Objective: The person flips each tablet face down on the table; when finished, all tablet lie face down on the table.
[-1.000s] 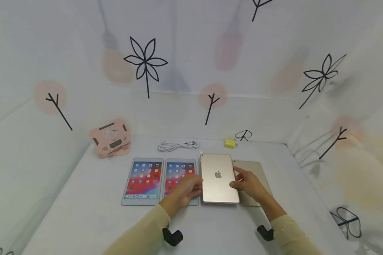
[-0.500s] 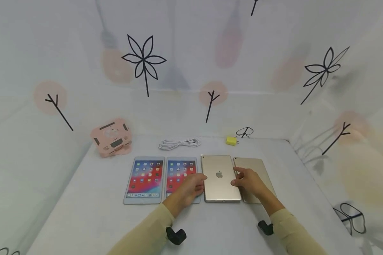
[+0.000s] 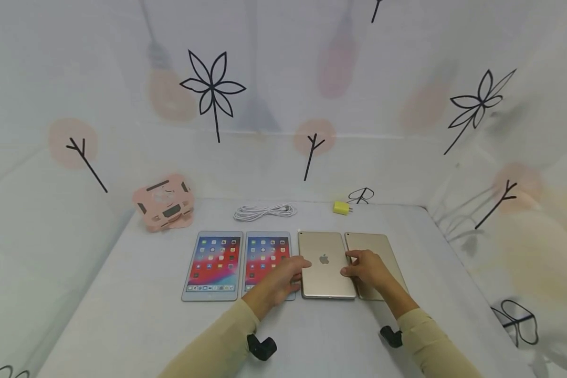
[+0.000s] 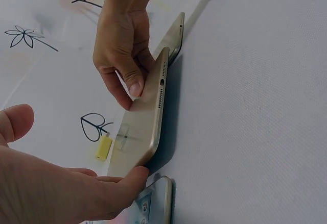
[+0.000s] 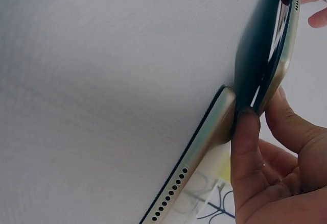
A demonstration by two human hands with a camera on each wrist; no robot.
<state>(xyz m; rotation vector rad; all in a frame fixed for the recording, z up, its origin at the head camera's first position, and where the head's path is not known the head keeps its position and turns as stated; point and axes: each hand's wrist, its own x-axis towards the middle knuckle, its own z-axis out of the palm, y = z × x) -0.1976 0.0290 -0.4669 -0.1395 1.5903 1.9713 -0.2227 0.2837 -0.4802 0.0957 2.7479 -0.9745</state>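
Note:
A gold tablet point(image 3: 325, 281), back side up with an apple logo, lies tilted close over the table, its left side raised in the wrist views. My right hand point(image 3: 368, 270) pinches its right edge, thumb point(image 5: 288, 119) on the back and a finger at the underside. Fingers of my left hand point(image 3: 281, 278) touch the left edge; in the left wrist view its thumb point(image 4: 18, 122) stands apart from the tablet. Another gold tablet point(image 3: 375, 242), face down, sits partly beneath my right hand. To the left are two lit tablets, one outermost point(image 3: 212, 268), the other point(image 3: 266, 247) partly covered by my left hand.
Behind the row are a coiled white cable point(image 3: 264, 212) and a yellow plug adapter point(image 3: 341, 208). A pink case point(image 3: 165, 203) leans at the back left corner. Patterned white cloth point(image 3: 264, 168) rises behind the white table point(image 3: 123, 325).
The gold tablet between my hands has come down closer to the table. My left thumb has shifted over its left edge. The right hand keeps its grip; the view shifts slightly.

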